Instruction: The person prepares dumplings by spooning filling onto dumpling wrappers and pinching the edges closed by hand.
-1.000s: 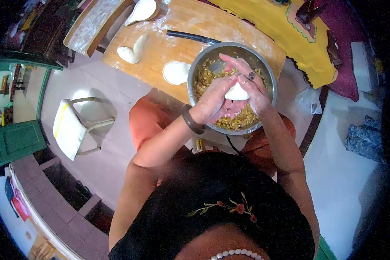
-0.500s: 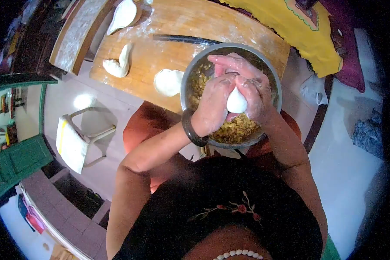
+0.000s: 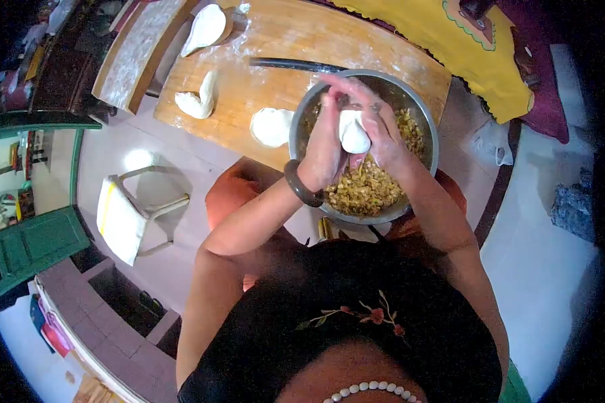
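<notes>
A smooth white stuffed dough dumpling (image 3: 353,136) sits between my two hands, above a metal bowl (image 3: 431,151). My left hand (image 3: 324,144), a dark bangle at its wrist, presses on one side of the dough. My right hand (image 3: 385,138) closes around the other side, its fingers reaching past the far end. Inside the bowl lies a chopped yellow-brown filling (image 3: 363,191). Just left of the bowl, a flat round dough wrapper (image 3: 271,127) rests on the floured wooden board (image 3: 238,94).
A curved dough strip (image 3: 198,101) and a larger dough lump (image 3: 207,28) lie farther left on the board. Behind the bowl is a long dark stick (image 3: 289,64). A white chair (image 3: 122,218) stands on the floor at left. Yellow cloth (image 3: 444,54) hangs beyond the board.
My hands have parted somewhat, showing more of the dumpling, which has shifted slightly left and up. The whole view has also moved a little.
</notes>
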`<move>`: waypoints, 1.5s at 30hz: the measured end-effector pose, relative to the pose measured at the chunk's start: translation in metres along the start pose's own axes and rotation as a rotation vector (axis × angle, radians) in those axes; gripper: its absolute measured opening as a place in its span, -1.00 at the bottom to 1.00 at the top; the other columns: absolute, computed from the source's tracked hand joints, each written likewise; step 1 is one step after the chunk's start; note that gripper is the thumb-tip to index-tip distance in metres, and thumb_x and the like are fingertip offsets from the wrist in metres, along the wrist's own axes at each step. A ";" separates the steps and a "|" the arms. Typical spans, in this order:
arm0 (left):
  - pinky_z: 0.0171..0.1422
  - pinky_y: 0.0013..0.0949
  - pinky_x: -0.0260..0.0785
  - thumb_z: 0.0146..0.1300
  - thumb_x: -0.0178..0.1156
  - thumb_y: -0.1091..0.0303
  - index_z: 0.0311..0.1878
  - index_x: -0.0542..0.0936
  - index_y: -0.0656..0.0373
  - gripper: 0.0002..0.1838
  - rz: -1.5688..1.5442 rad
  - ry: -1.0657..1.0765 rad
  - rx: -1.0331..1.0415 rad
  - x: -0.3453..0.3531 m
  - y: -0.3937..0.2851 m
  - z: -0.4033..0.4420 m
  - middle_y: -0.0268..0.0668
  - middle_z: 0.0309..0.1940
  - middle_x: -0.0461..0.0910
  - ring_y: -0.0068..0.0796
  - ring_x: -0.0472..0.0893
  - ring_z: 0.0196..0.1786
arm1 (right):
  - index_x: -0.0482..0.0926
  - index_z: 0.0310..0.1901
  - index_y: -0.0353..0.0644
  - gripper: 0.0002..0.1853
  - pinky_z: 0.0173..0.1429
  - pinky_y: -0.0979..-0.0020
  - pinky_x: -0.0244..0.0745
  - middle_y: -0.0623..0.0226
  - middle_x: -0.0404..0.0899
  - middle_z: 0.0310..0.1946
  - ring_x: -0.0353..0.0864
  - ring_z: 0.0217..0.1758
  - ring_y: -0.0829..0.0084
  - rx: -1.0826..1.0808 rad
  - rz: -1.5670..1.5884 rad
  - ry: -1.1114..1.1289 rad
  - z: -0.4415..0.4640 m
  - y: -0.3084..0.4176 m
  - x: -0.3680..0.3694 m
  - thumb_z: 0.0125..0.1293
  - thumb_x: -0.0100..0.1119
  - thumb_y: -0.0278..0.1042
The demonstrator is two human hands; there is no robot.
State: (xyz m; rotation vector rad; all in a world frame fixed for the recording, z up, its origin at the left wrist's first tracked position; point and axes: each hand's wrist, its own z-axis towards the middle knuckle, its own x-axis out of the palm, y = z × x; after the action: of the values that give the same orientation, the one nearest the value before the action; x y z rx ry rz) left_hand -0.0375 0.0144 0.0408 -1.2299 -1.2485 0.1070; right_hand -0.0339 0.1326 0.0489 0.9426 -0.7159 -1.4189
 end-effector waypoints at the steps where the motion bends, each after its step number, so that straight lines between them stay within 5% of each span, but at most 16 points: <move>1: -0.71 -0.55 0.13 0.25 -0.50 -0.41 -0.14 0.49 0.22 -0.16 -0.062 0.006 0.017 0.002 -0.001 -0.001 -0.33 -0.56 0.50 -0.53 0.42 -0.67 | 0.28 0.24 -0.25 -0.41 -0.13 0.49 0.44 0.23 0.39 -0.09 0.47 -0.08 0.45 0.035 0.063 -0.039 -0.003 0.002 0.000 0.35 -0.20 0.05; 2: -0.68 -0.51 0.17 0.03 -0.70 -0.59 -0.10 0.49 0.21 0.07 0.053 -0.042 0.027 0.005 -0.003 0.000 -0.30 -0.51 0.53 -0.47 0.44 -0.62 | 0.24 0.26 -0.23 -0.35 -0.26 0.55 0.46 0.25 0.35 -0.08 0.48 -0.11 0.48 0.074 0.126 -0.075 -0.007 0.007 0.000 0.33 -0.19 0.13; 4: -0.57 -0.52 0.23 0.04 -0.69 -0.59 -0.06 0.49 0.21 0.06 0.018 0.118 0.060 -0.004 -0.003 0.002 -0.23 -0.42 0.56 -0.45 0.49 -0.52 | 0.12 0.32 -0.20 -0.17 -0.67 0.73 0.30 0.31 0.23 -0.06 0.48 -0.34 0.63 0.159 0.220 -0.092 -0.001 0.026 -0.007 0.24 -0.12 0.34; 8: -0.50 -0.54 0.25 0.04 -0.68 -0.59 0.04 0.45 0.19 0.07 0.105 0.232 0.004 -0.012 -0.012 0.005 -0.19 -0.37 0.57 -0.46 0.51 -0.47 | 0.19 0.28 -0.23 -0.37 -0.50 0.62 0.42 0.32 0.29 -0.07 0.42 -0.51 0.66 0.168 0.275 -0.229 -0.006 0.004 -0.021 0.34 -0.04 0.05; 11: -0.51 -0.51 0.23 0.03 -0.73 -0.58 0.12 0.40 0.20 0.10 0.209 0.133 0.027 -0.016 -0.015 0.009 -0.20 -0.36 0.56 -0.47 0.50 -0.50 | 0.31 0.18 -0.25 -0.51 -0.40 0.58 0.42 0.35 0.39 -0.14 0.41 -0.50 0.65 0.321 0.177 -0.083 -0.014 -0.001 -0.029 0.36 -0.03 -0.09; 12: -0.56 -0.58 0.25 0.23 -0.58 -0.43 0.05 0.46 0.23 -0.08 0.107 0.143 0.078 -0.020 -0.012 0.012 -0.22 -0.39 0.59 -0.51 0.54 -0.53 | 0.41 0.07 -0.28 -0.65 -0.35 0.58 0.38 0.38 0.46 -0.22 0.41 -0.47 0.64 0.304 0.063 -0.070 -0.014 0.000 -0.026 0.35 -0.02 -0.24; 16: -0.53 -0.58 0.27 0.28 -0.55 -0.37 0.13 0.42 0.26 -0.12 0.337 0.133 0.188 -0.029 -0.009 0.016 -0.21 -0.37 0.59 -0.49 0.54 -0.52 | 0.50 -0.07 -0.33 -0.79 -0.37 0.60 0.33 0.38 0.52 -0.33 0.40 -0.48 0.67 0.469 0.075 -0.263 -0.013 0.002 -0.016 0.32 -0.03 -0.48; 30: -0.52 -0.58 0.32 0.40 -0.40 -0.17 0.20 0.36 0.35 -0.27 0.608 0.041 0.153 -0.032 -0.013 0.013 -0.29 -0.45 0.58 -0.55 0.54 -0.54 | 0.50 -0.33 -0.36 -0.93 -0.37 0.57 0.36 0.35 0.47 -0.41 0.44 -0.44 0.59 0.381 -0.079 -0.202 -0.017 0.007 -0.010 0.24 0.10 -0.53; 38: -0.32 -0.47 0.52 0.40 -0.19 -0.04 0.13 0.38 0.36 -0.42 0.108 0.050 -0.024 -0.028 -0.023 0.016 -0.18 -0.21 0.57 -0.41 0.63 -0.33 | 0.44 -0.39 -0.38 -0.91 -0.32 0.54 0.37 0.33 0.45 -0.46 0.44 -0.40 0.56 0.108 -0.495 -0.190 -0.016 0.005 -0.016 0.24 0.06 -0.55; 41: -0.26 -0.48 0.52 0.37 -0.03 0.10 0.15 0.37 0.31 -0.52 0.372 0.215 0.112 -0.028 -0.024 0.012 -0.22 -0.18 0.57 -0.44 0.62 -0.25 | 0.52 -0.24 -0.38 -0.90 -0.30 0.54 0.36 0.33 0.47 -0.42 0.44 -0.39 0.55 0.148 -0.492 -0.220 -0.023 -0.004 -0.022 0.26 0.04 -0.55; 42: -0.22 -0.49 0.51 0.29 0.12 0.29 0.19 0.34 0.29 -0.55 0.366 0.234 0.120 -0.030 -0.024 0.013 -0.26 -0.18 0.56 -0.48 0.60 -0.21 | 0.50 -0.14 -0.36 -0.84 -0.31 0.55 0.34 0.34 0.47 -0.40 0.42 -0.40 0.57 0.095 -0.526 -0.238 -0.022 -0.003 -0.021 0.28 0.01 -0.53; 45: -0.21 -0.51 0.50 0.23 0.18 0.41 0.21 0.32 0.30 -0.50 0.569 0.155 0.240 -0.029 -0.027 0.013 -0.28 -0.18 0.55 -0.52 0.59 -0.21 | 0.39 0.15 -0.29 -0.65 -0.35 0.59 0.28 0.40 0.46 -0.35 0.35 -0.46 0.65 0.070 -0.434 -0.288 -0.019 -0.001 -0.017 0.35 -0.07 -0.44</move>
State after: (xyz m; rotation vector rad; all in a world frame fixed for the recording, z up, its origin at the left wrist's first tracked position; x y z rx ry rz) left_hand -0.0734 -0.0076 0.0394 -1.3212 -0.7017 0.5499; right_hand -0.0190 0.1515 0.0408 0.9983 -0.8079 -1.9500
